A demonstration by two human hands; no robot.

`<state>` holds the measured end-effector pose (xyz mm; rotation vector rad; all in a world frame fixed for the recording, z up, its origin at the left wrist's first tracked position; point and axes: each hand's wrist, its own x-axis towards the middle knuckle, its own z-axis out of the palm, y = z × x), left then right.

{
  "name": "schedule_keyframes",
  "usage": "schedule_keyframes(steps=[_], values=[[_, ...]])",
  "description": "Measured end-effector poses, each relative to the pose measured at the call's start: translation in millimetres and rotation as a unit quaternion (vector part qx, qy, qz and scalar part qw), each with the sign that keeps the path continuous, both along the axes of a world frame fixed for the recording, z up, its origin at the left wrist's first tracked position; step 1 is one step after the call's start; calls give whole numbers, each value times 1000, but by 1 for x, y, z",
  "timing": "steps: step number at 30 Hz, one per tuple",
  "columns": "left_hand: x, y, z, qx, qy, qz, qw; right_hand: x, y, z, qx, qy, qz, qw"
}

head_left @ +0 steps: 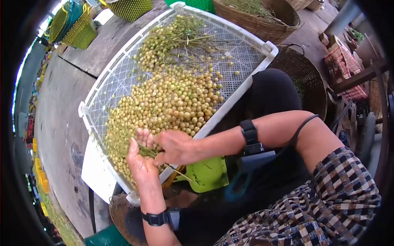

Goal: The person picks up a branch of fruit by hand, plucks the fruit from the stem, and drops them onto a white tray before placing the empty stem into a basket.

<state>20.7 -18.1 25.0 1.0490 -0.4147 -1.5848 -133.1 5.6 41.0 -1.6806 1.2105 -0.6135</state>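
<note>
Small round yellow-green fruits (172, 98) lie heaped in a white perforated tray (238, 39). A pile of green stems with fruits (172, 39) rests at the tray's far end. Over the near left part of the heap, my left hand (143, 162) is turned palm up with its fingers apart, cupped under some green stems (147, 151). My right hand (174, 147) is closed on the stems, its fingers against the left palm. A thin stalk (180, 173) sticks out below it toward me.
Behind the tray stand a wicker basket (258, 20) with plant scraps and a green basket (197, 5). Another dark basket (293, 65) is at the right, near a red crate (347, 69). A lime-green dustpan (207, 174) lies below the tray. Yellow-black baskets (80, 33) stand far left.
</note>
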Motion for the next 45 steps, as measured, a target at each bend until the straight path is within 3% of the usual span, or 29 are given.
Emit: schedule_keyframes(steps=[5, 7, 8, 12, 14, 15, 16, 17, 18, 19, 20, 21, 22, 25, 28, 34, 37, 39, 41, 42, 43, 45], values=[[2, -2, -3, -46, 31, -52, 997, 4, 14, 19, 7, 54, -35, 998], [-17, 10, 23, -70, 13, -62, 996, -2, 14, 14, -144, -48, -119, 981], [-23, 15, 36, -88, -18, -60, 994, -11, 6, 20, -150, -39, -129, 979], [-25, 18, 40, -64, -14, -95, 993, -89, -41, 81, -95, 152, -85, 980], [-19, 17, 28, -37, -54, -107, 992, -140, -64, 94, -284, 386, -159, 863], [-17, 15, 23, -6, -101, -111, 989, -173, -74, 102, -316, 271, -240, 877], [-18, 16, 23, 0, -110, -119, 987, -214, -88, 98, -496, 379, -219, 750], [-17, 17, 21, 1, -111, -116, 987, -228, -83, 134, -329, 247, -354, 840], [-16, 17, 18, 19, -114, -123, 986, -270, -109, 133, -402, 403, -344, 747], [-15, 17, 15, 37, -118, -129, 984, -279, -103, 162, -281, 356, -412, 790], [-13, 15, 12, 39, -107, -117, 987, -301, -130, 135, -467, 336, -404, 711], [-11, 15, 9, 42, -111, -108, 987, -381, -169, 158, -376, 442, -427, 694], [-11, 16, 5, 52, -111, -120, 985, -425, -190, 168, -355, 476, -439, 675], [-9, 17, -6, 73, -107, -124, 984, -479, -205, 143, -301, 535, -462, 640], [-8, 15, -4, 79, -97, -121, 985, -479, -216, 104, -293, 557, -427, 650], [-6, 13, 2, 72, -134, -135, 979, -365, -220, 44, -259, 486, -263, 792], [-11, 18, 18, 57, -167, -133, 975, -387, -234, 28, -239, 513, -312, 763], [-11, 24, 30, 65, -260, -138, 954, -414, -236, 30, -226, 513, -338, 756], [-13, 18, 30, 42, -299, -146, 942, -456, -241, 25, -120, 510, -403, 750], [-9, 18, 27, 62, -288, -127, 947, -480, -241, 15, -176, 526, -404, 727], [-6, 17, 23, 83, -277, -106, 951, -500, -246, 11, -141, 583, -380, 704], [6, 13, 21, 84, -264, -115, 954, -537, -246, 3, -199, 549, -398, 708]])
